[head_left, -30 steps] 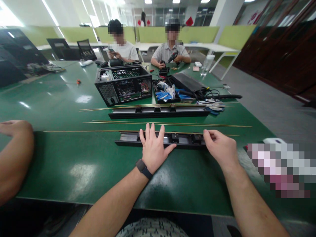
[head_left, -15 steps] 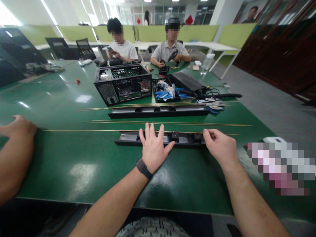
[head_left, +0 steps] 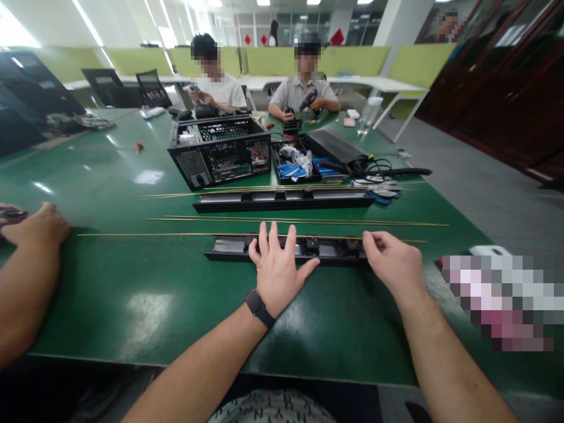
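A black channel-shaped rail (head_left: pixel 229 256) with small black blocks inside lies crosswise on the green table. My left hand (head_left: pixel 277 269), a watch on its wrist, rests over the middle of this rail with fingers spread. A long thin brass rod (head_left: pixel 145 235) runs along the rail's far edge and sticks out past both ends. At the rail's right end my right hand (head_left: pixel 392 255) pinches the rod between thumb and fingertips; the exact contact is partly hidden. Farther back lie more thin brass rods (head_left: pixel 308 221) and a second black rail (head_left: pixel 282 204) with similar blocks.
An open computer case (head_left: pixel 220 150) stands beyond the rails, beside a black tray with blue-white gloves (head_left: pixel 295 164) and cables (head_left: pixel 383 167). Another person's arm (head_left: pixel 30 264) reaches in at left. Two people sit opposite, one holding a power drill (head_left: pixel 308 100).
My left hand has shifted slightly right, its thumb farther out. My right hand stays in place. At the left edge, the other person's hands have moved in, with a dark object now visible.
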The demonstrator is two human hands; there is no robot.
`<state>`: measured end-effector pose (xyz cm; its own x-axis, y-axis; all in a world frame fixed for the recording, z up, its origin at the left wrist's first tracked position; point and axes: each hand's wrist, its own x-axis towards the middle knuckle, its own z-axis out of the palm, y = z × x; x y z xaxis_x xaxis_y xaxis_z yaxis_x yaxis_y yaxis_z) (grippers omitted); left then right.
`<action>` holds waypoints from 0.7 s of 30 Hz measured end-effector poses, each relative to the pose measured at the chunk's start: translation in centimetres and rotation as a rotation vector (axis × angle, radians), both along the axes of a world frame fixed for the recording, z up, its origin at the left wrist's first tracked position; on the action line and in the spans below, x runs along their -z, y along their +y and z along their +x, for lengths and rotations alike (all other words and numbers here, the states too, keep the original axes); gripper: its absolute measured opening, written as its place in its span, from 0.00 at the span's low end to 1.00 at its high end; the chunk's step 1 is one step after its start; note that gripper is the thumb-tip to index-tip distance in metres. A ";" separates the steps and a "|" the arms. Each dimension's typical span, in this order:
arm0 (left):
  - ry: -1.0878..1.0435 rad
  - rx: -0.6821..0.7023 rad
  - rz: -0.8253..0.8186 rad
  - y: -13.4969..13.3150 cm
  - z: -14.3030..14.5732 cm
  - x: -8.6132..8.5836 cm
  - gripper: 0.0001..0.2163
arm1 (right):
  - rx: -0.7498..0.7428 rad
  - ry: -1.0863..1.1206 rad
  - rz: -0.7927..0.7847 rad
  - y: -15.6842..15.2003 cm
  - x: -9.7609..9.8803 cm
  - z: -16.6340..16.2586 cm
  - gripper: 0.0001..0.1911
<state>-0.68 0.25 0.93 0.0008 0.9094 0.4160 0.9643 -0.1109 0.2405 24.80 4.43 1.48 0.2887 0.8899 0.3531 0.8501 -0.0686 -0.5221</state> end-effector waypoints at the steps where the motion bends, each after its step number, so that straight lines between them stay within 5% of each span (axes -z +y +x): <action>1: 0.002 -0.003 -0.006 -0.1 0.1 -0.1 0.37 | -0.004 0.000 0.002 0.0 0.0 0.0 0.19; 21: -0.017 0.058 0.001 0.2 0.0 0.4 0.39 | -0.004 -0.006 -0.003 0.1 0.0 0.0 0.19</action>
<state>-0.70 0.42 0.55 0.0465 0.9076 0.4173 0.9521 -0.1667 0.2564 24.80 4.49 1.46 0.2834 0.8921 0.3519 0.8535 -0.0673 -0.5167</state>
